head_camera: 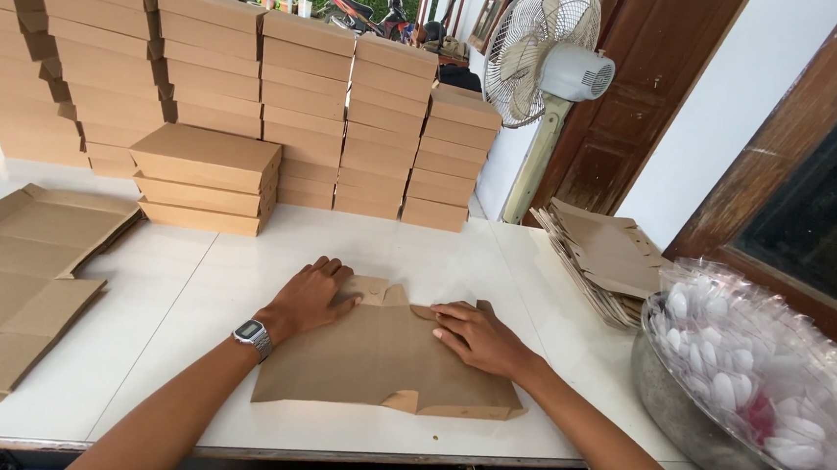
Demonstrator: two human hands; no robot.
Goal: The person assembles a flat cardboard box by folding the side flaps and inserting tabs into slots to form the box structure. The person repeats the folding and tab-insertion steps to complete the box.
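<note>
Both hands lie flat and open on a flat box blank (380,360) on the table (189,288): left hand (311,296) presses its upper-left corner, right hand (475,337) its right half, grasping nothing.

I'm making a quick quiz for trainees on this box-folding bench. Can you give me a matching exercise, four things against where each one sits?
Things
1. flat brown cardboard blank
2. stacks of folded boxes
3. metal bowl of clear-wrapped white spoons
4. pedestal fan

Places
A. along the far edge of the white table
B. at the table's right end, near corner
C. under the left hand and right hand
D. standing beyond the table, by the wooden door

Pairs: 1-C, 2-A, 3-B, 4-D
</note>
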